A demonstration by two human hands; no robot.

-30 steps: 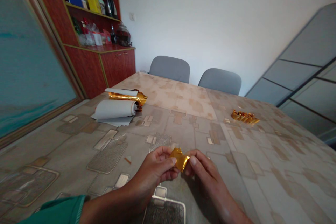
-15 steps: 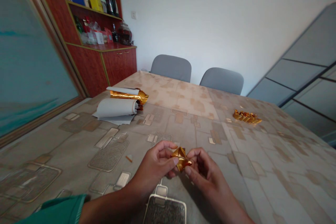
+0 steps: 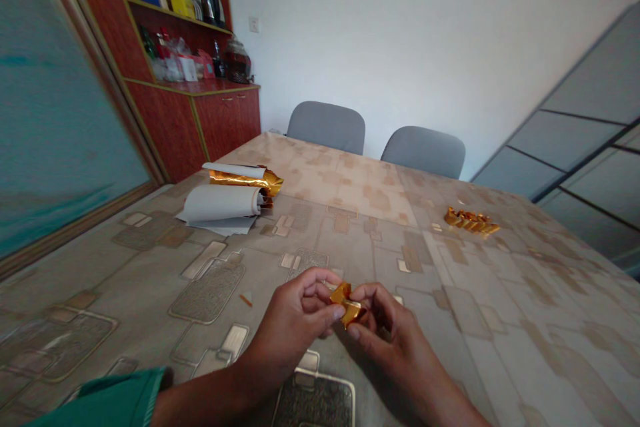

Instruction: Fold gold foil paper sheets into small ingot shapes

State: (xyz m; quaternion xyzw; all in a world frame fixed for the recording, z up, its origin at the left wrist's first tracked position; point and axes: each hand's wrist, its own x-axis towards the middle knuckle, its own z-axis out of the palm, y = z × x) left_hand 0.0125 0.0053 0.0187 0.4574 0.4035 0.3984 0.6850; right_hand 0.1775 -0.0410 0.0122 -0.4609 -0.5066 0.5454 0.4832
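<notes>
Currently: left hand (image 3: 305, 312), thumb and fingers clamped on the left side of a small, shiny gold foil piece (image 3: 352, 312); right hand (image 3: 393, 330), thumb and forefinger closed about its right side. Change noted: the foil, half a second ago puffed and peaked at the top, now shows as two angular lobes with a narrow waist between; the right thumb sits at its lower edge. Judged from this, the folding is under way and the form not yet settled. Foil piece: mirror-bright, creased, darker amber on the upper lobe, paler below; held between both hands, above a beige-brown tablecloth with rounded-rectangle patterning (image 3: 525, 353). Left of the hands, on the cloth: one thin orange-brown sliver (image 3: 245, 300). Farther left: one loose roll of white-backed sheets (image 3: 223, 203); just behind it, one gold foil roll with a white outer flap (image 3: 235, 178). Far right, well apart: one row of linked, zigzag gold foil folds (image 3: 471, 221). Rolls and row unmoved. Beyond the table: two grey rounded chair backs (image 3: 326, 127).
</notes>
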